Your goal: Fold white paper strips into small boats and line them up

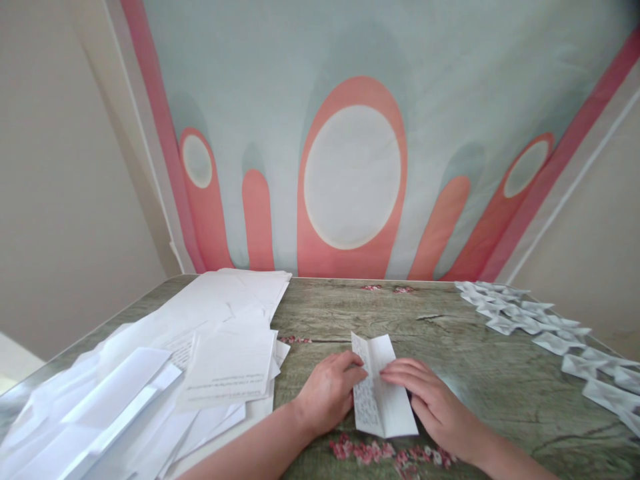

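Note:
A narrow folded sheet of paper with handwriting on its left half lies on the table in front of me, creased down its middle. My left hand rests against the sheet's left edge with fingers curled onto it. Over the right half lies my right hand, its fingers flat and pointing left along the crease. Both hands press the paper against the tabletop.
A loose pile of white sheets and envelopes covers the left of the wood-patterned table. Several small folded paper pieces lie in a row along the right edge. A pink and pale-blue patterned cloth hangs behind.

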`<act>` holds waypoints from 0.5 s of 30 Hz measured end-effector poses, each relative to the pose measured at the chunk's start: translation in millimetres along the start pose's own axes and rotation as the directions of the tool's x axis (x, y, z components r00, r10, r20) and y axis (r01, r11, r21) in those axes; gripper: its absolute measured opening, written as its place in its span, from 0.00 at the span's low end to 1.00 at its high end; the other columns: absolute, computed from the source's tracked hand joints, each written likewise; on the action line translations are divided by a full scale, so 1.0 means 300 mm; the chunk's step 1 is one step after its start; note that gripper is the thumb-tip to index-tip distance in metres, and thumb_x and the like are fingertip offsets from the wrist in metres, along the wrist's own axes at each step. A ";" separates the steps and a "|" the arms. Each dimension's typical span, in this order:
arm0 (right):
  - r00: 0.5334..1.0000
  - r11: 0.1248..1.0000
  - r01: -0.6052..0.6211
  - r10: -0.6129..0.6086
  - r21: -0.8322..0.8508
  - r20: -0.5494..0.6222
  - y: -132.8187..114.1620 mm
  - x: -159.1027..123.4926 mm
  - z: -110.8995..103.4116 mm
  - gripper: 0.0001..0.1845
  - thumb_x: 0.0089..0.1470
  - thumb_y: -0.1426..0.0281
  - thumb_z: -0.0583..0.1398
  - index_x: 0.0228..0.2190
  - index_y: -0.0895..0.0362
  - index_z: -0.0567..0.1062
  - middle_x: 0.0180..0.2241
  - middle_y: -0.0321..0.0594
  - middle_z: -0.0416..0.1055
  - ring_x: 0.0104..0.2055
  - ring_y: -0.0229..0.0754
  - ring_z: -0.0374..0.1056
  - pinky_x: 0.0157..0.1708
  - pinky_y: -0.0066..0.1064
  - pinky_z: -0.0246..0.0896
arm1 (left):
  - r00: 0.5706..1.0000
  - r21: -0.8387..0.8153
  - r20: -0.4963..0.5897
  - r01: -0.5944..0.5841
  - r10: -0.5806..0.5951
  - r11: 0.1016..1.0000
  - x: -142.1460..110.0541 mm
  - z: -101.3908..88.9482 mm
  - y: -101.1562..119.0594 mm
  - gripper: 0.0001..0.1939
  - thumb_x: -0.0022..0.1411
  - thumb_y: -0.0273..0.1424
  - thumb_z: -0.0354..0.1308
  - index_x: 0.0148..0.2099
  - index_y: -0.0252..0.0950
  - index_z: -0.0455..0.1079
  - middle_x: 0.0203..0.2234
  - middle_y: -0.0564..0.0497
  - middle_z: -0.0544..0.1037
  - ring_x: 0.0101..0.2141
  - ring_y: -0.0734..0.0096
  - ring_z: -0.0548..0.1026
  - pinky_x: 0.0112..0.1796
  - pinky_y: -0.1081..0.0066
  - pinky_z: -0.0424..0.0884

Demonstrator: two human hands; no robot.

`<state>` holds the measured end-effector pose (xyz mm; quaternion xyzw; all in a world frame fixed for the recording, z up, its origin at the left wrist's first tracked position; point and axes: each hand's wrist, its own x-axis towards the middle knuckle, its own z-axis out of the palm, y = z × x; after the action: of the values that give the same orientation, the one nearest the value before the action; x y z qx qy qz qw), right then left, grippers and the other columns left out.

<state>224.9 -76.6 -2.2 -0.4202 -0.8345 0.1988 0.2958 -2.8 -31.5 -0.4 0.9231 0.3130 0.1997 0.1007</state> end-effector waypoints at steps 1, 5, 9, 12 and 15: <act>1.000 1.000 0.022 -0.022 -0.002 0.017 0.020 -0.001 0.003 0.22 0.54 0.78 0.47 0.47 0.52 0.70 0.47 0.42 0.68 0.53 0.46 0.59 0.52 0.44 0.54 | 1.000 -0.001 -0.004 0.003 -0.003 1.000 0.000 0.001 -0.001 0.12 0.58 0.24 0.50 0.43 0.38 0.68 0.42 0.48 0.70 0.40 0.66 0.70 0.43 0.68 0.66; 1.000 0.999 0.020 -0.020 -0.028 0.015 0.070 -0.004 0.016 0.24 0.53 0.79 0.48 0.47 0.50 0.71 0.49 0.40 0.68 0.55 0.46 0.57 0.53 0.47 0.54 | 1.000 -0.008 0.001 0.006 -0.006 1.000 0.002 -0.001 -0.004 0.13 0.58 0.25 0.50 0.45 0.38 0.68 0.42 0.47 0.71 0.40 0.66 0.70 0.43 0.68 0.66; 1.000 0.998 0.002 0.000 -0.060 0.029 0.088 -0.003 0.023 0.21 0.52 0.78 0.52 0.45 0.48 0.73 0.48 0.39 0.69 0.55 0.48 0.58 0.53 0.49 0.54 | 1.000 -0.001 0.004 0.007 -0.007 1.000 0.004 -0.002 -0.007 0.13 0.57 0.25 0.51 0.44 0.38 0.70 0.41 0.47 0.72 0.41 0.65 0.70 0.43 0.67 0.66; 0.999 0.997 -0.015 0.018 -0.072 0.035 0.092 0.001 0.020 0.19 0.52 0.76 0.54 0.44 0.48 0.74 0.47 0.39 0.70 0.54 0.48 0.59 0.52 0.48 0.54 | 1.000 0.001 0.002 0.003 -0.003 1.000 0.004 0.002 -0.015 0.12 0.56 0.25 0.53 0.42 0.38 0.71 0.39 0.48 0.73 0.40 0.66 0.71 0.44 0.67 0.66; 0.999 0.998 -0.036 0.037 -0.046 0.025 0.084 0.005 0.014 0.14 0.54 0.72 0.56 0.41 0.50 0.76 0.43 0.40 0.73 0.52 0.47 0.61 0.51 0.45 0.54 | 1.000 -0.029 0.005 0.017 -0.017 0.999 0.003 0.004 -0.021 0.12 0.55 0.23 0.54 0.41 0.39 0.72 0.37 0.50 0.75 0.39 0.67 0.71 0.42 0.69 0.66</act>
<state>236.2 -61.4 -19.6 -0.4395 -0.8348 0.1904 0.2717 -4.9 -26.0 -3.2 0.9193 0.3175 0.2010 0.1166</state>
